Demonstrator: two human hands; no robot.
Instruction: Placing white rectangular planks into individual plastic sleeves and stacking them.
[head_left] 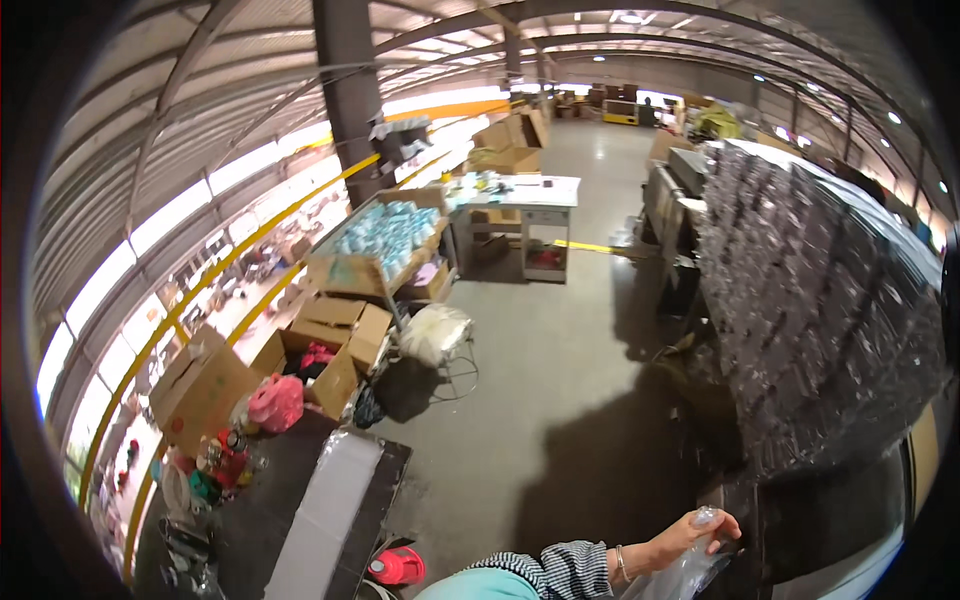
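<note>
My right hand reaches out at the lower right, its fingers curled round a crumpled clear plastic bag. A bunched bit of the bag pokes up between the fingers, and the rest hangs below the hand. The arm wears a black-and-white striped sleeve and a bracelet at the wrist. Beside the fingertips stands a dark, box-like piece, under a tall stack wrapped in shiny plastic. My left hand is out of the picture.
A dark table with a long white sheet stands at the lower left, near a red container. Open cardboard boxes, a pink bag and a bin of light-blue packets line the yellow railing. Farther off is a white desk.
</note>
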